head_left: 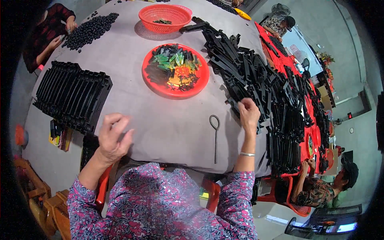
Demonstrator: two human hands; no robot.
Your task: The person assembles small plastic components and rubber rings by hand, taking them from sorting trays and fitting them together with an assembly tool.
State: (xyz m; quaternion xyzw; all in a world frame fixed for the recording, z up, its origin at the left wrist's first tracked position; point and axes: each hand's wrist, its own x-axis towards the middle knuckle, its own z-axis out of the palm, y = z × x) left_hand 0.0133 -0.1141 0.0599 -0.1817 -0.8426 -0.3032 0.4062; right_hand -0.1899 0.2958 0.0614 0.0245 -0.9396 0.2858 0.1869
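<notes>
Left hand (pixel 114 138) over near-left part of table (pixel 172 124): fingers loosely parted, empty. Right hand (pixel 250 116) curled beside black strips (pixel 230 62); cannot tell if gripping any. Strips heaped along right edge: slender, rigid, plastic-looking, notched.

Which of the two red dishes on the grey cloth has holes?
The farther one, the red basket: its wall is full of holes, while the nearer red tray looks solid.

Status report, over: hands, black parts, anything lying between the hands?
Left hand raised, fingers spread, seemingly empty. Right hand at the heaped black parts; grip unclear. Looped rod lying between the hands, nearer the right.
</notes>
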